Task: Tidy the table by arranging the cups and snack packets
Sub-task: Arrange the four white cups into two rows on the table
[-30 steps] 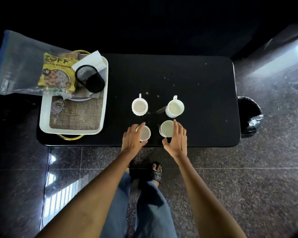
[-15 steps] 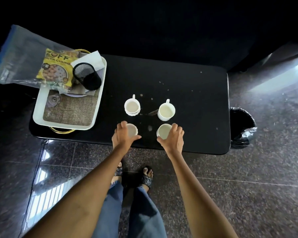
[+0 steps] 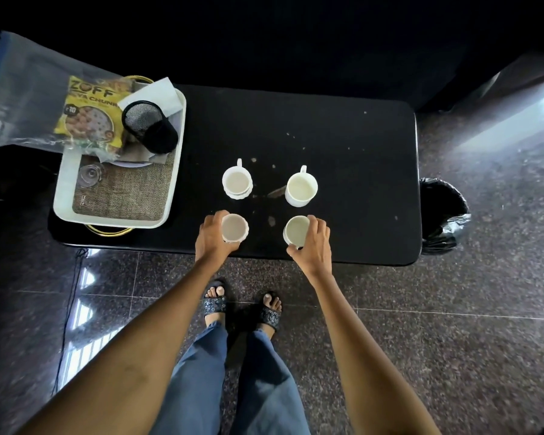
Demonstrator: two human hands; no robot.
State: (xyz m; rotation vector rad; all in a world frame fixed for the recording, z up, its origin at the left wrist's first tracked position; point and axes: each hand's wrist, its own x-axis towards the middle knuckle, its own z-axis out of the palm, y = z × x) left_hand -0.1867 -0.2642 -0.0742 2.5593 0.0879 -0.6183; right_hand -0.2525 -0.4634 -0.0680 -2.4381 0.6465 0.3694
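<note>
Several white cups stand in a square on the black table [image 3: 343, 146]. My left hand [image 3: 211, 237] is wrapped around the near left cup [image 3: 233, 228], and my right hand [image 3: 314, 243] grips the near right cup [image 3: 296, 230]. Behind them stand the far left cup [image 3: 236, 183] and the far right cup [image 3: 301, 189], handles pointing away from me. A yellow snack packet [image 3: 90, 114] lies in a clear plastic bag [image 3: 22, 89] at the far left, over the tray's corner.
A white tray [image 3: 66, 211] with a burlap mat, a black mesh pen holder [image 3: 148, 125], white paper and a small glass lid sits on the table's left end. Crumbs dot the tabletop. A black-lined bin [image 3: 443, 218] stands at the right end. My sandalled feet are on the granite floor.
Both hands went from resting beside the near cups with fingers spread to closing around them. The camera view shifted back slightly.
</note>
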